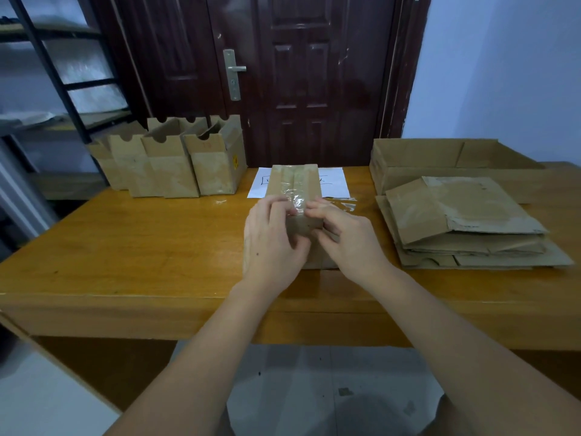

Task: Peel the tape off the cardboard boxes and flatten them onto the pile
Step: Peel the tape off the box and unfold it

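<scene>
Both hands, left hand (272, 243) and right hand (344, 237), curl around the taped box (295, 190), fingers pinching its tape (297, 201)

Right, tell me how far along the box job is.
Done: several flattened boxes lie stacked in the pile on the table's right side. In hand: the left hand and right hand work the clear tape on one box. Left: at least four upright boxes wait at the back left.

You are holding a cardboard box (294, 196) on the wooden table (132, 247) with your left hand (272, 247) while your right hand (342, 237) is pinching its clear tape (298, 201), open boxes (176, 162) standing far left and the flattened pile (465, 221) lying right.
</scene>
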